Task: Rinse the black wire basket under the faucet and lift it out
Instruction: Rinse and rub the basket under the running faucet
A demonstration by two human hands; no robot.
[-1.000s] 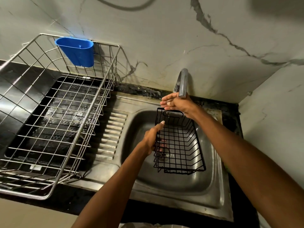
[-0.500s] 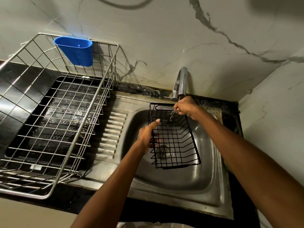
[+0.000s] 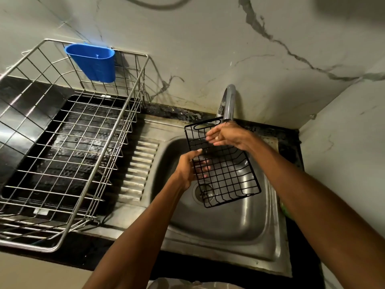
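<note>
The black wire basket hangs tilted above the steel sink, its far end raised under the spout of the chrome faucet. My left hand grips the basket's left side wall, thumb on the rim and fingers showing through the mesh. My right hand rests inside the basket's upper end just below the spout, fingers spread flat against the wires. I cannot tell whether water is running.
A large steel dish rack stands on the dark counter to the left, with a blue plastic cup holder hung on its back rim. Marble walls close in behind and to the right. The ribbed drainboard lies between rack and sink.
The basket has risen and shifted left, its far end tipped up toward the spout. My right hand moved from the faucet end into the basket and its fingers opened.
</note>
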